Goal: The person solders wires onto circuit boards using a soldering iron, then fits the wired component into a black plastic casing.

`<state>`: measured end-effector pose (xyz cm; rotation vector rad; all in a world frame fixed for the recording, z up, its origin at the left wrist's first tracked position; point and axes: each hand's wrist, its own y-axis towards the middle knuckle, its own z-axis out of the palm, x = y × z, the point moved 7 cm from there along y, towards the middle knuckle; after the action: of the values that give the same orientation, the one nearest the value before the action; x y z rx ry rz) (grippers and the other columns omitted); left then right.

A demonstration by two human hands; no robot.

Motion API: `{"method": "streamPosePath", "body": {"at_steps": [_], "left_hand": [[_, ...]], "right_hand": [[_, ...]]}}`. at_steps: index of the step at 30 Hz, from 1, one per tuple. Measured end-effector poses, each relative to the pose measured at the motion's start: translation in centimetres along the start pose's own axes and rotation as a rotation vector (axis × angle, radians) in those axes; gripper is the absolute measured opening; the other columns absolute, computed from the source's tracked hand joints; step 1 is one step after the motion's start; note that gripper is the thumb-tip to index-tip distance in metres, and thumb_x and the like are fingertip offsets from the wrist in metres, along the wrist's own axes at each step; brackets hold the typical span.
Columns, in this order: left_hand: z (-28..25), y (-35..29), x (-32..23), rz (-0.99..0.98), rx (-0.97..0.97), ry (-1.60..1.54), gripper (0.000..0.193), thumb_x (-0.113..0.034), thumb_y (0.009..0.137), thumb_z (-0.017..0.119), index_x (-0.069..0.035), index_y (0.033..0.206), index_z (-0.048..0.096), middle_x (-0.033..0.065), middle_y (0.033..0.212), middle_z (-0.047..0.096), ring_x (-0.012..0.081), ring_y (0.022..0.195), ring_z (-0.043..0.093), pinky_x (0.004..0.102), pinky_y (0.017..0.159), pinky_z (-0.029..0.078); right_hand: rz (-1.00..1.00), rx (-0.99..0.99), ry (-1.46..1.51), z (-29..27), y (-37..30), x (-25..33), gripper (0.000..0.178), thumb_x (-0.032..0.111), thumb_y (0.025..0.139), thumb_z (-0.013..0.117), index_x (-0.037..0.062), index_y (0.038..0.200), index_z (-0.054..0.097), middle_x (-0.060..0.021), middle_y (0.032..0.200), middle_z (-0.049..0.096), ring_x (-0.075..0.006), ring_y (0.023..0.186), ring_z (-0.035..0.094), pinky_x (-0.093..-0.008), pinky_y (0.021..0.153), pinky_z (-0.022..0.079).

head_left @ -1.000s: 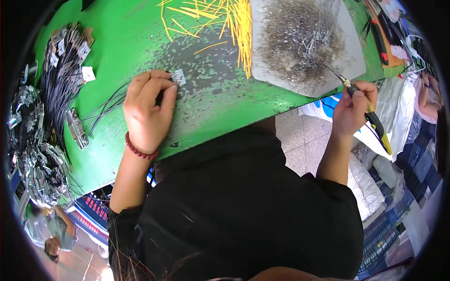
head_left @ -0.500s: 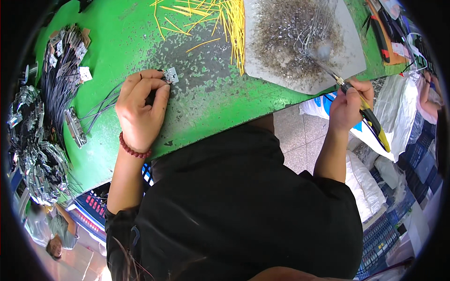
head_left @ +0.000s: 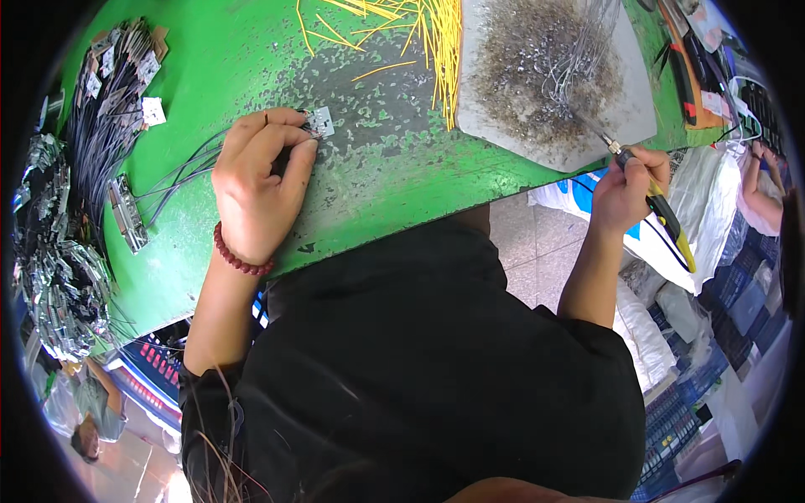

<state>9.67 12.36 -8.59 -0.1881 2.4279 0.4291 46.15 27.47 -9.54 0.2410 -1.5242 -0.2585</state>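
Observation:
My left hand [head_left: 258,180], with a red bead bracelet at the wrist, is closed in a pinch at the near-left edge of a small pale circuit board [head_left: 322,121]. Dark wires [head_left: 186,168] trail leftward from under that hand toward a silvery metal-cased piece [head_left: 126,214]. The fingers cover the spot where wires and board meet. In my right hand [head_left: 625,193] is a soldering iron with a yellow and black handle [head_left: 671,225]. Its tip points up-left over a grey sheet [head_left: 495,117] and touches or nears a tangle of thin solder wire [head_left: 560,84]; which, I cannot tell.
Yellow thin tubes [head_left: 449,63] lie beside the sheet on the worn green table [head_left: 369,180]. Bundles of wired parts [head_left: 63,277] crowd the left edge. Pliers-like tools [head_left: 683,80] lie at far right. White sacks [head_left: 713,201] stand below the edge; other people appear at both sides.
The whole view has shifted slightly. A whitish puff near the iron's tip has gone. Both hands keep their grips, and the iron still points over the sheet.

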Motion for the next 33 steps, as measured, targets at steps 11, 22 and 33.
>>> {"method": "streamPosePath", "body": {"at_steps": [11,22,33], "left_hand": [[0.2,0.0,0.4,0.034,-0.007,-0.05,0.008,0.002,0.074,0.071,0.0,0.08,0.066,0.0111,0.094,0.068,0.0226,0.08,0.064,0.03,0.068,0.052],[-0.2,-0.4,0.6,0.021,-0.077,-0.027,0.011,0.002,0.072,0.072,-0.001,0.079,0.065,0.0096,0.091,0.067,0.0261,0.085,0.064,0.0339,0.074,0.052],[-0.1,-0.3,0.7,0.063,-0.094,-0.026,0.011,0.002,0.071,0.071,-0.002,0.078,0.065,0.0085,0.09,0.067,0.0263,0.084,0.064,0.0344,0.072,0.053]], "right_hand": [[-0.04,0.217,0.176,7.4,-2.5,2.5,0.019,0.013,0.08,0.063,0.001,0.085,0.05,-0.0095,0.069,0.051,-0.0126,0.061,0.046,-0.0247,0.059,0.038],[0.132,0.519,0.141,17.5,-7.4,0.2,0.024,0.012,0.079,0.072,0.0009,0.09,0.053,-0.006,0.079,0.056,-0.0079,0.066,0.046,-0.0224,0.06,0.036],[0.061,0.584,-0.01,18.1,-7.6,0.4,0.025,0.012,0.076,0.074,-0.0006,0.087,0.056,-0.009,0.078,0.061,-0.0112,0.066,0.054,-0.0241,0.062,0.045]]}}
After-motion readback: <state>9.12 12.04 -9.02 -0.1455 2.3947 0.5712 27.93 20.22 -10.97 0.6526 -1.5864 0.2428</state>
